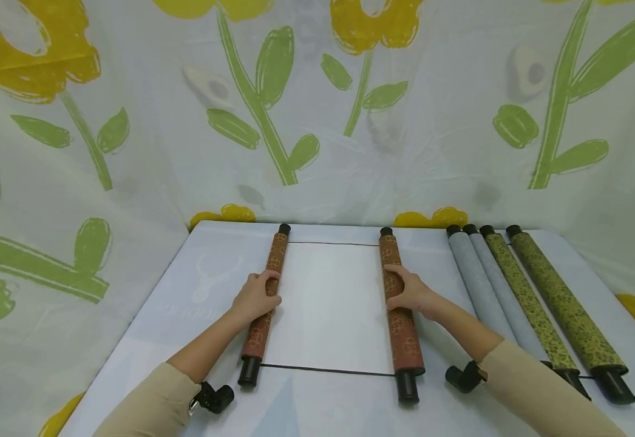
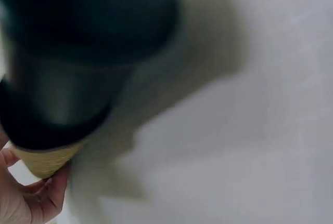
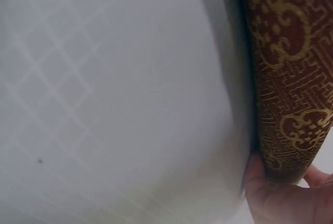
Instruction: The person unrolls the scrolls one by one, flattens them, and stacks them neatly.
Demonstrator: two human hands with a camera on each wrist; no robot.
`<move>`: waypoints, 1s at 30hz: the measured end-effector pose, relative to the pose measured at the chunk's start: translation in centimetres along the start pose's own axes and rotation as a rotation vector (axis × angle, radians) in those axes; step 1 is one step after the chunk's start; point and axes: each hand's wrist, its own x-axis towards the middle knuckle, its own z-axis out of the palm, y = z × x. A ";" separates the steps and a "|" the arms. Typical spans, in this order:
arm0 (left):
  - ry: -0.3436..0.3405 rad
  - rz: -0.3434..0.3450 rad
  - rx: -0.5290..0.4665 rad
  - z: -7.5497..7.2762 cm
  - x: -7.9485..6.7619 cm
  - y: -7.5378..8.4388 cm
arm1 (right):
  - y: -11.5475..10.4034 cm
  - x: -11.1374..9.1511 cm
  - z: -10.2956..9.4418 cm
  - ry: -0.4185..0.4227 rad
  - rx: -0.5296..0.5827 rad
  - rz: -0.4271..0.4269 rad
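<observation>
A scroll lies on the table, partly unrolled, with its white sheet [image 1: 331,303] showing between two red-brown rolls with gold patterns. My left hand [image 1: 256,297] grips the left roll [image 1: 258,335] near its middle, thumb and fingers curled over it. The right roll [image 1: 405,343] looks thicker, and my right hand [image 1: 417,295] holds it around the middle. Black knobs stick out at both ends of each roll. In the left wrist view, a large dark knob [image 2: 88,16] blocks much of the roll. The right wrist view shows gold-patterned brocade [image 3: 291,73] against the thumb.
To the right lie two pale grey rolls [image 1: 481,288] and two green-yellow patterned rolls [image 1: 566,297], side by side with black ends. The white table [image 1: 213,261] meets a flower-printed cloth [image 1: 405,158] at its back edge. A small black device [image 1: 216,397] is on each wrist.
</observation>
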 end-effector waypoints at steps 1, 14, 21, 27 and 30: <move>-0.007 -0.003 0.009 -0.1 0.1 0.0 | 0.0 0.0 0.0 0.003 -0.013 0.013; -0.019 0.055 0.019 -0.4 0.2 -0.3 | -0.3 0.3 1.1 0.084 -0.362 -0.003; -0.021 0.054 0.027 -0.5 0.3 -0.3 | -0.5 0.0 0.8 0.093 -0.346 -0.009; -0.030 0.051 -0.011 -0.7 0.6 -1.0 | -0.3 -0.2 -0.1 0.040 -0.296 0.008; -0.048 0.044 -0.042 -0.8 0.6 -1.4 | -0.1 -0.4 -0.4 0.010 -0.260 0.010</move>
